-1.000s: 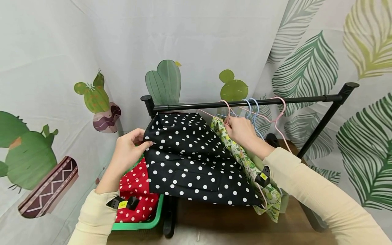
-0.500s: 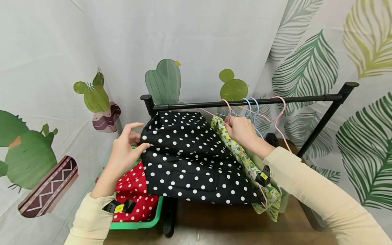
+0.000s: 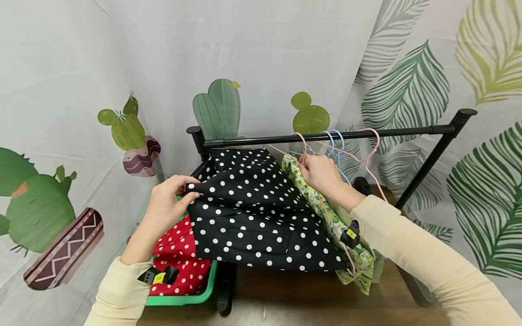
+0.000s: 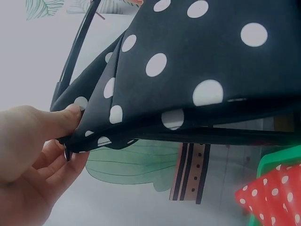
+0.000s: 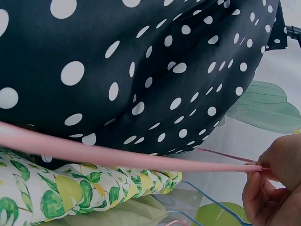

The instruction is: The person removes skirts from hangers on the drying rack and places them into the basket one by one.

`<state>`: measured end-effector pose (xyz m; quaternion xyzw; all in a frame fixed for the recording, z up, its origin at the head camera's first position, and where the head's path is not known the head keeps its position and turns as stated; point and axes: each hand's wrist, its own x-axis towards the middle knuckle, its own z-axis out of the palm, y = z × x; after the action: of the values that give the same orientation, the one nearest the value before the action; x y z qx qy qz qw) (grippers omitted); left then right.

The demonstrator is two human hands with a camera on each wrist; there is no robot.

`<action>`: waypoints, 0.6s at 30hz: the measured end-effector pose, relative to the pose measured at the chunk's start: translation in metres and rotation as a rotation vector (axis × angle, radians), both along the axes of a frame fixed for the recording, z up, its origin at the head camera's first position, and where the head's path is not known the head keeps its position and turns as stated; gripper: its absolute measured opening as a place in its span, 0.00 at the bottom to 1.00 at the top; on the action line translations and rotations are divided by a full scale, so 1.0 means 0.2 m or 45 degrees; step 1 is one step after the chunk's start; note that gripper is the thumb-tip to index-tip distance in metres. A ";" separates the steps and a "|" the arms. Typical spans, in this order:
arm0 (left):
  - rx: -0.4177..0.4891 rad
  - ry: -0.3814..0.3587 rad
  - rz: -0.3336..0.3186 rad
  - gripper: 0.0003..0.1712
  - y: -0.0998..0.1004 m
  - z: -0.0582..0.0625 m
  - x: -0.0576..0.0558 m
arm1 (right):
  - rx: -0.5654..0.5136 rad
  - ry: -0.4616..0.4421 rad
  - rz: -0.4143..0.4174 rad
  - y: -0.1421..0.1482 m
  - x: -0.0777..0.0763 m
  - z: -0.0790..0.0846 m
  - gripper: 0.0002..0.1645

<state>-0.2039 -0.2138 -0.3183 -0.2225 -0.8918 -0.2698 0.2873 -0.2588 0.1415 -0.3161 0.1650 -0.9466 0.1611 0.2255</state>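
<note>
A black garment with white polka dots [image 3: 248, 203] spreads below the rail, draped on a pink hanger [image 5: 117, 157]. At its left edge my left hand [image 3: 165, 201] pinches the cloth between thumb and fingers; in the left wrist view the thumb [image 4: 66, 120] lies on top and the fingers curl beneath. My right hand [image 3: 320, 174] grips the pink hanger just under its hook, which loops over the rail. Beside that hand hangs a lemon-print garment [image 3: 322, 208], and a pale green one [image 5: 127, 212] shows behind it.
The black rail [image 3: 261, 139] runs across to a corner post on the right [image 3: 432, 158]. Blue hangers [image 3: 337, 140] and another pink hanger [image 3: 372, 158] hang right of my right hand. A green basket [image 3: 204, 294] with red dotted cloth [image 3: 183, 271] stands lower left.
My left fingers spread apart at the garment's edge half a second ago and now pinch it again, a little lower. The edge there has folded forward. My right hand has kept its place.
</note>
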 end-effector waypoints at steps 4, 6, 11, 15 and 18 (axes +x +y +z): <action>0.008 0.050 0.016 0.12 0.01 -0.01 -0.01 | -0.002 -0.008 0.008 0.01 0.00 0.00 0.11; 0.026 0.066 0.022 0.10 0.01 -0.01 -0.01 | -0.005 -0.010 0.011 0.01 0.00 0.00 0.11; 0.061 0.081 0.024 0.08 0.01 -0.02 0.00 | -0.004 -0.007 0.011 0.01 0.00 -0.01 0.10; 0.074 0.059 0.016 0.07 0.01 -0.02 -0.01 | 0.009 0.002 0.013 0.01 -0.01 -0.01 0.11; 0.075 0.048 0.005 0.07 0.01 -0.01 0.00 | 0.012 0.006 0.019 0.01 -0.01 -0.01 0.11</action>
<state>-0.2046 -0.2119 -0.3213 -0.2172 -0.8784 -0.2910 0.3108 -0.2602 0.1443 -0.3184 0.1734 -0.9455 0.1580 0.2256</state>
